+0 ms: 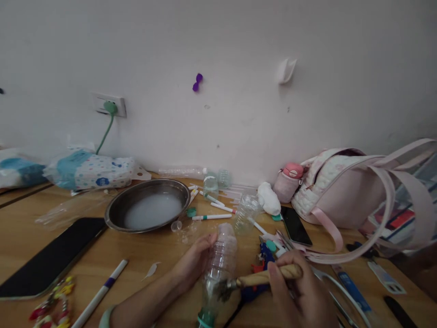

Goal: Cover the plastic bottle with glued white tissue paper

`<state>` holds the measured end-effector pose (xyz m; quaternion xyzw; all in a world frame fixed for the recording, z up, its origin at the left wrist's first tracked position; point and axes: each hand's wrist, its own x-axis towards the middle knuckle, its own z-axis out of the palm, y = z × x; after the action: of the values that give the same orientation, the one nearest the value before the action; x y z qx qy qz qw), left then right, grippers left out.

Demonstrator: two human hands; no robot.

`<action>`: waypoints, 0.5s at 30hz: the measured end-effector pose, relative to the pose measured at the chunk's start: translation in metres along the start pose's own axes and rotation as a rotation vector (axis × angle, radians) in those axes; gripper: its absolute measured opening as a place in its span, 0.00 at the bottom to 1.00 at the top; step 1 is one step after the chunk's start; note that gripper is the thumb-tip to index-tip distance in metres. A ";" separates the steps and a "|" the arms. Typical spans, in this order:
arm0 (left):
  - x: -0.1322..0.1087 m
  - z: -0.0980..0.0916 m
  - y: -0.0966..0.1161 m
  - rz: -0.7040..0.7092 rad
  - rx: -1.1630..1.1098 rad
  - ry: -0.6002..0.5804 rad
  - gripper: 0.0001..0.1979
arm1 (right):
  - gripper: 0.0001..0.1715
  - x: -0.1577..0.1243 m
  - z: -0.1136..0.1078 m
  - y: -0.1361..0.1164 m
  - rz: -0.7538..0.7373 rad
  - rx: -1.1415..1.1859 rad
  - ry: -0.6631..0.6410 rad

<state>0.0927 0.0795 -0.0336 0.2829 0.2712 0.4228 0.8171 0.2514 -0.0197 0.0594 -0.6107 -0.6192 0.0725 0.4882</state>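
My left hand [195, 263] is closed on a clear ribbed plastic bottle [221, 255], which lies tilted with its green neck and cap [205, 317] toward me. My right hand [302, 291] grips the wooden handle of a brush [257, 277]. The brush's dark, bristly tip meets the bottle's side near the neck end. Beneath the brush lies a blue tool that looks like a glue gun [265, 255], partly hidden by the handle and my right hand.
A metal basin [112, 216] holds cloudy white liquid. Behind the bottle are several markers [211, 217] and cut plastic bottle pieces [246, 212]. A phone [295, 225] and a pink bag [336, 200] stand right; a black slab [54, 255] and tissue pack [99, 171] are left.
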 end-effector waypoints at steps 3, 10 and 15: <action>0.000 -0.001 -0.002 0.012 0.001 -0.005 0.12 | 0.13 0.015 -0.003 0.004 -0.087 -0.041 0.003; -0.002 0.002 0.004 -0.020 0.041 -0.016 0.14 | 0.11 0.049 0.006 0.010 -0.178 -0.099 0.103; -0.001 0.002 0.006 -0.024 0.041 -0.024 0.15 | 0.11 0.063 0.013 0.011 -0.195 -0.089 0.121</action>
<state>0.0904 0.0810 -0.0280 0.3012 0.2735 0.4038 0.8194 0.2637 0.0418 0.0776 -0.5720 -0.6477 -0.0400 0.5017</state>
